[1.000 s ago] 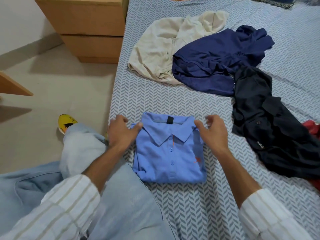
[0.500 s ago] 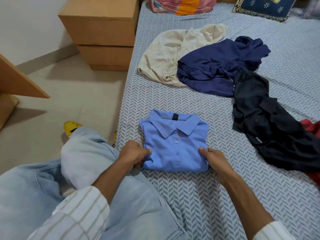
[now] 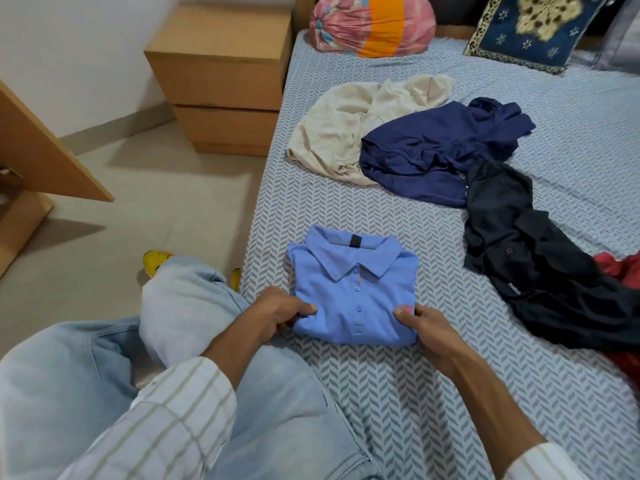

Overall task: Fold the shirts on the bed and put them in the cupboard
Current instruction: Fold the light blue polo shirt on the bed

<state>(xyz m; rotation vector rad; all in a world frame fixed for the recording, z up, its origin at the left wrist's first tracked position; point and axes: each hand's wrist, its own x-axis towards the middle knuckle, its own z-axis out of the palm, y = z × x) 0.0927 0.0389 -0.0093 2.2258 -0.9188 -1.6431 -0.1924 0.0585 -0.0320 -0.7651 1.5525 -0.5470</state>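
Matt blue knit cloth shirt [image 3: 353, 292]

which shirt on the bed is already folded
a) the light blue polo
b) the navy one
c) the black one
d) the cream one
a: the light blue polo lies as a neat rectangle with both hands, left hand and right hand, gripping its near corners; the cream shirt, navy shirt and black shirt lie crumpled.

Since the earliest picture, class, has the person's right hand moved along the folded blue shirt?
Yes. The right hand has moved from beside the collar to the near corner of the blue shirt, now pinching it.
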